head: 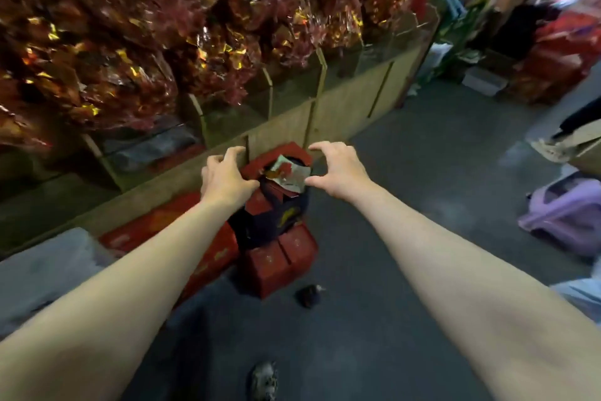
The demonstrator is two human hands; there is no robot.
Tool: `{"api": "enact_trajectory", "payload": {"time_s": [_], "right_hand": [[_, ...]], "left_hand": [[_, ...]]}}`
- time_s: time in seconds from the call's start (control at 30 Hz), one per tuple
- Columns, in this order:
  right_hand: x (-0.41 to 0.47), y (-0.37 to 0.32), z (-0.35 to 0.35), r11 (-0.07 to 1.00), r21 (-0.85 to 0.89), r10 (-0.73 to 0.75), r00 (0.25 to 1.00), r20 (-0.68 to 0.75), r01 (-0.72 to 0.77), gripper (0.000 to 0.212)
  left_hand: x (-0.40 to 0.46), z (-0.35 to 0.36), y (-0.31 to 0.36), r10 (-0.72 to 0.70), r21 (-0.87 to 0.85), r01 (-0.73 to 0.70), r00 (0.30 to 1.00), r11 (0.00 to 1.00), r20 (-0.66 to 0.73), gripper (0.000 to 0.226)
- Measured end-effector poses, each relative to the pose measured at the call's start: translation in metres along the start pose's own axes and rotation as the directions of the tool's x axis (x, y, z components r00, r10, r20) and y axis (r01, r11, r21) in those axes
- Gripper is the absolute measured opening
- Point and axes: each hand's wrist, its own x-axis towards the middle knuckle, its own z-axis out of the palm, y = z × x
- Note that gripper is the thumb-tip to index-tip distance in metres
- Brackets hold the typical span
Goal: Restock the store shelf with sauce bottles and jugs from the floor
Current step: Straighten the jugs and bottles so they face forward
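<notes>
- Both hands reach out over a stack of goods on the grey concrete floor (406, 205): the left hand (224, 177) spread with curled fingers, the right hand (338, 169) shaped in a wide C — neither grips anything yet.
- Left hand appears to brush the red cardboard box (260, 169) on top of the stack; whether it truly touches is unclear. Right hand is apart from it, thumb just beside the pale printed packet (289, 174).
- No sauce bottle or jug is plainly visible; the stock is probably inside the dark navy bag (273, 218) sitting on the lower red cartons (279, 257), against the wooden shelf base (344, 111).
- To do this well, I'd judge: close both palms on opposite sides, low enough to carry the weight, then lift straight — the stack looks uneven and could topple.
- Red-and-gold foil packages (162, 26) fill the bins above.
</notes>
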Motion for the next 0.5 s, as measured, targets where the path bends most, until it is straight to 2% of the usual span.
{"api": "enact_trajectory", "payload": {"time_s": [0.23,0.37,0.5], "right_hand": [[0.022,0.077,0.035,0.982,-0.001,0.19,0.98,0.063,-0.191,0.069],[0.023,0.112,0.066,0.965,0.014,0.258,0.952,0.163,-0.263,0.071],[0.033,0.143,0.091,0.96,0.035,0.264,0.939,0.222,-0.278,0.071]], "left_hand": [[0.037,0.095,0.009,-0.007,0.014,0.004,0.974,1.0,0.228,0.075],[0.046,0.129,0.004,-0.012,0.003,0.012,0.955,1.0,0.297,0.074],[0.048,0.162,-0.005,-0.043,-0.01,0.049,0.947,0.999,0.319,0.073]]}}
